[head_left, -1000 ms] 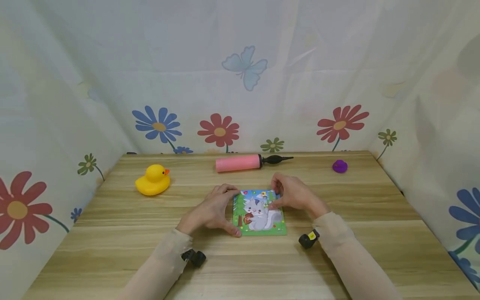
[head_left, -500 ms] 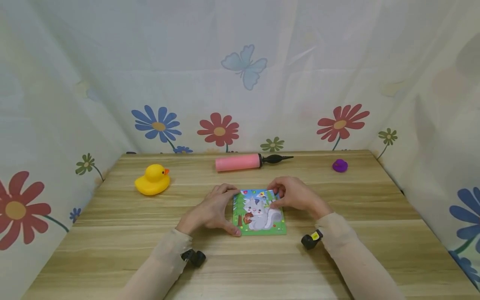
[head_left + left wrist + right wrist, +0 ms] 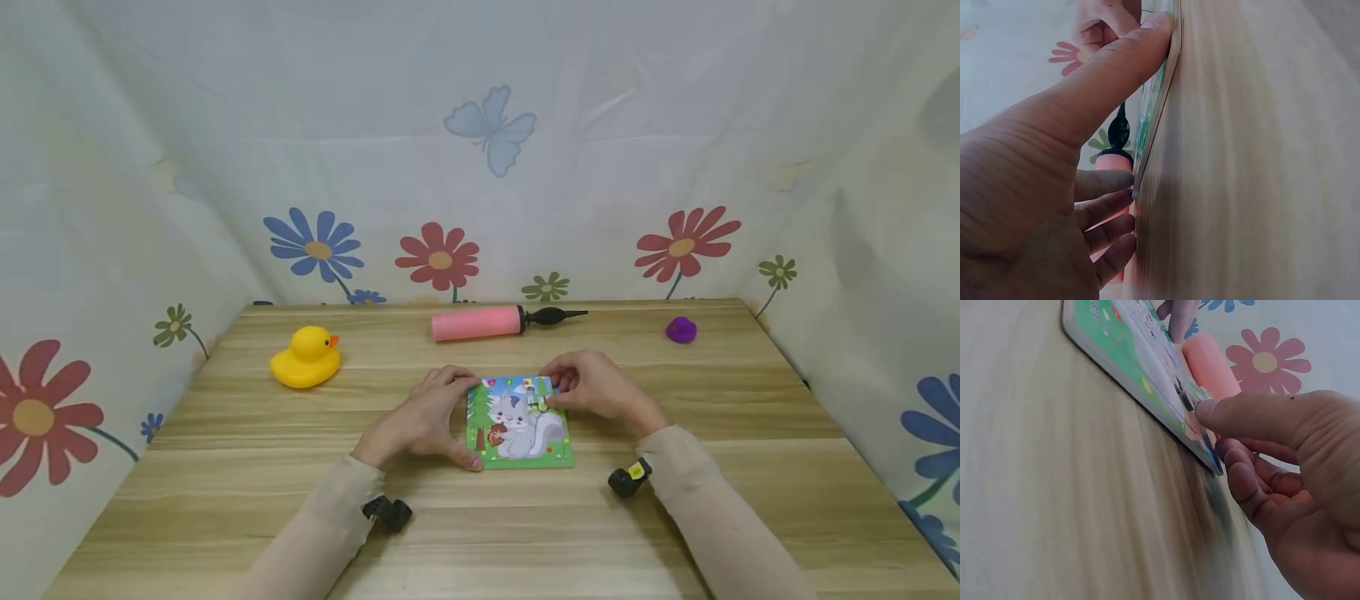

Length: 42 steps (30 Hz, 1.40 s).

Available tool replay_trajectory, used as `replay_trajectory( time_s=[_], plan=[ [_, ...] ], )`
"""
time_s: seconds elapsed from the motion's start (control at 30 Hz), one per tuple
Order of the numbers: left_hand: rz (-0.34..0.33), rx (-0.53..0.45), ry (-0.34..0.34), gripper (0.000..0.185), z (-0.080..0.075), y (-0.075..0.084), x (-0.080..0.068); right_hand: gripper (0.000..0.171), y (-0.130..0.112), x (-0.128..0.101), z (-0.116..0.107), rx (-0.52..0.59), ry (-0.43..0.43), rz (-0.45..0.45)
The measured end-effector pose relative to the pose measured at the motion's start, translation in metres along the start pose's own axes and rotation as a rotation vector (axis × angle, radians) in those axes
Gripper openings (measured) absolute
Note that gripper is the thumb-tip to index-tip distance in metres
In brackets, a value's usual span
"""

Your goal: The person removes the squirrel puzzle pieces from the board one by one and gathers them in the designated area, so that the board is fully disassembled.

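Note:
A square squirrel jigsaw puzzle (image 3: 516, 442) lies flat on the wooden table in the head view. My left hand (image 3: 423, 419) holds its left side, thumb at the near corner and fingers at the far corner; the left wrist view shows this hand (image 3: 1041, 144) along the board's edge. At the far right corner, my right hand (image 3: 600, 387) has its thumb on the picture and its other fingers curled beside the edge. Close to that thumb, the right wrist view shows a dark gap in the puzzle (image 3: 1129, 359) and a pale raised bit, too blurred to make out.
Behind the puzzle lies a pink hand pump (image 3: 480, 323) with a black nozzle. A yellow rubber duck (image 3: 307, 360) sits at the left, and a small purple duck (image 3: 681, 330) at the far right. Flower-printed curtains (image 3: 585, 167) stand around the table's back and sides.
My right thumb has slid a little to the right over the puzzle, uncovering more of the picture near the tail. The right wrist has shifted slightly rightward. My left hand keeps its place.

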State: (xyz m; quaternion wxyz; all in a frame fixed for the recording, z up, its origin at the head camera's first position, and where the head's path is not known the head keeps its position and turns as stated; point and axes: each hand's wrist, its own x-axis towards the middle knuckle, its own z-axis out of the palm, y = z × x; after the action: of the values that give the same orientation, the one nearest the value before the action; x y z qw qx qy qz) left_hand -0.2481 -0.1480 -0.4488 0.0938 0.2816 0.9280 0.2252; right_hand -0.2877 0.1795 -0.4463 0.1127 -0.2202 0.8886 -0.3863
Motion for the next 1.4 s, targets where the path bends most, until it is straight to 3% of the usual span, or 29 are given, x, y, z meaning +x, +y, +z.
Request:
replay_trajectory(
  time_s=[0.3,0.57,0.73,1.07,1.4],
  plan=[
    [0.027,-0.011,0.013,0.134,-0.002,-0.001,-0.002,0.041,-0.002,-0.007,-0.015,0.053,0.111,0.002],
    [0.049,-0.011,0.01,0.134,-0.001,-0.004,-0.003,0.043,0.003,-0.023,-0.046,0.053,0.185,-0.071],
    [0.049,-0.003,0.005,0.134,0.001,-0.007,-0.002,0.042,0.006,-0.036,-0.069,0.011,0.245,-0.045],
    [0.042,0.0,-0.001,0.132,0.001,-0.007,-0.003,0.043,0.024,-0.072,-0.108,0.01,0.278,-0.034],
    [0.043,-0.01,-0.002,0.131,0.001,-0.007,-0.003,0.044,0.055,-0.102,-0.121,-0.057,0.275,0.007]
  ],
)
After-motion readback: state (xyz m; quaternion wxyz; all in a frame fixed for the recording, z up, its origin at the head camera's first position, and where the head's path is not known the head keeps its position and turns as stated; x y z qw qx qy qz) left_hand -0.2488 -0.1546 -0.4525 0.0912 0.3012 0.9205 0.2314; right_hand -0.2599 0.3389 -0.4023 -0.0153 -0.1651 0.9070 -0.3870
